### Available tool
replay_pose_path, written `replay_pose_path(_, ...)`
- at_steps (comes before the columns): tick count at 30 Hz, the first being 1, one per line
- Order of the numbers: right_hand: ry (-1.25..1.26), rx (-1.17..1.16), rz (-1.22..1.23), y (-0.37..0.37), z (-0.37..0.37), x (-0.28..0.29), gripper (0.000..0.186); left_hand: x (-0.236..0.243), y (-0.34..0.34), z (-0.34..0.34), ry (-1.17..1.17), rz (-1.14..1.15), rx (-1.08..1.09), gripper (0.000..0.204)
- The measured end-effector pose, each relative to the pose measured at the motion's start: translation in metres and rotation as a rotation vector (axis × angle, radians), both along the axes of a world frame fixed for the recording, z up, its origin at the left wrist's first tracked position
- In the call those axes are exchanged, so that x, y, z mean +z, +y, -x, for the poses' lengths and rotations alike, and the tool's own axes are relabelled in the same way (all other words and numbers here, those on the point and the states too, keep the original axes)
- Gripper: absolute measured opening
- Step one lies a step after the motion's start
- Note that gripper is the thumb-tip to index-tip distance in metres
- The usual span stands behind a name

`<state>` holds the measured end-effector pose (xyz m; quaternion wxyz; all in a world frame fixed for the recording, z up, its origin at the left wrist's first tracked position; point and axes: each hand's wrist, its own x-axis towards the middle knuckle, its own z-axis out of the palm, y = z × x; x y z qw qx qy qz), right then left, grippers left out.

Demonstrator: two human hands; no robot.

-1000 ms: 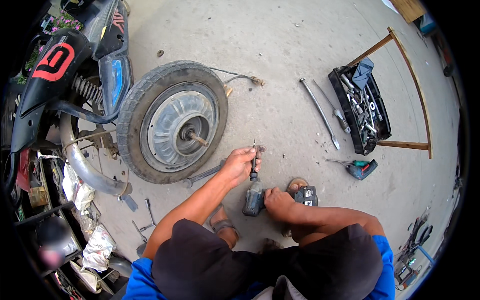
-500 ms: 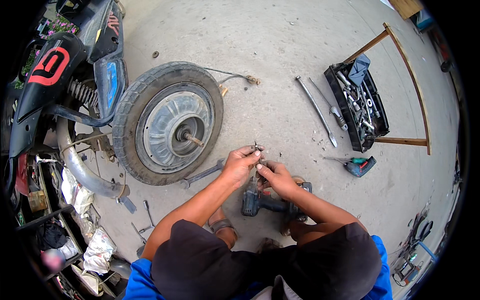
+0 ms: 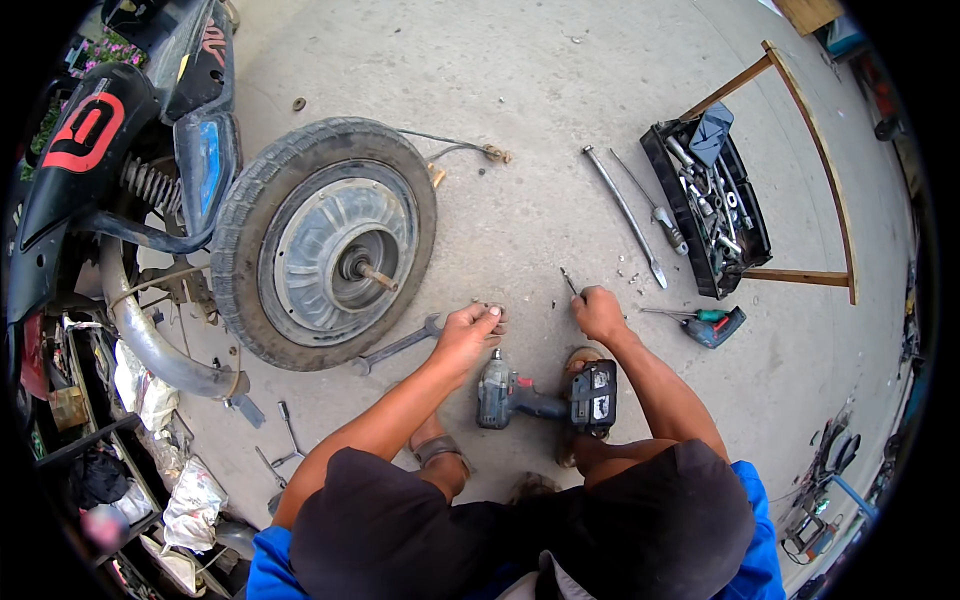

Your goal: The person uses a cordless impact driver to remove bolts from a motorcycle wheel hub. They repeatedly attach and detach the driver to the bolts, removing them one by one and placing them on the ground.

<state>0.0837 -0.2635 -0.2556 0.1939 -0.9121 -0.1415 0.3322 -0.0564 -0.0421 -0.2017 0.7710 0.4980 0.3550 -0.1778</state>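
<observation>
My right hand (image 3: pixel 598 313) is closed around a thin dark rod (image 3: pixel 569 282), whose tip points away from me just above the concrete. To its left, my left hand (image 3: pixel 470 332) is pinched, thumb pressed against the fingers; whatever it may hold is too small to make out. Below both hands a cordless impact driver (image 3: pixel 494 394) lies between my feet, its battery toward my right foot. Just left of my left hand, an open-ended wrench (image 3: pixel 400 345) rests on the floor beside a wheel with a hub motor (image 3: pixel 335 245) and a protruding axle.
A black toolbox (image 3: pixel 708 265) full of sockets and wrenches stands at right, inside a wooden frame (image 3: pixel 815 150). Near it lie a pry bar (image 3: pixel 625 215), a long screwdriver (image 3: pixel 665 222) and a green-handled tool (image 3: pixel 712 316). A scooter body (image 3: pixel 85 170) fills the left.
My hands were together at a small dark piece; now they are apart. The right one has moved right and away from me with the thin rod, while the left has shifted slightly left and nearer.
</observation>
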Motion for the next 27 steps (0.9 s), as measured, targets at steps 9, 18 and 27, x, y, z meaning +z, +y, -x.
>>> replay_pose_path(9, -0.109, -0.262, -0.208, -0.012, 0.002, -0.016, 0.034, 0.003, 0.005, 0.001, 0.053, 0.024, 0.058, 0.025)
replay_pose_path(18, 0.414, -0.454, -0.46, 0.037, 0.033, 0.047, 0.03, 0.008, 0.006, 0.011, 0.052, 0.014, 0.042, 0.029)
replay_pose_path(27, 0.213, 0.222, -0.608, 0.092, 0.067, 0.094, 0.048, 0.011, 0.015, 0.012, 0.052, 0.094, 0.26, 0.025)
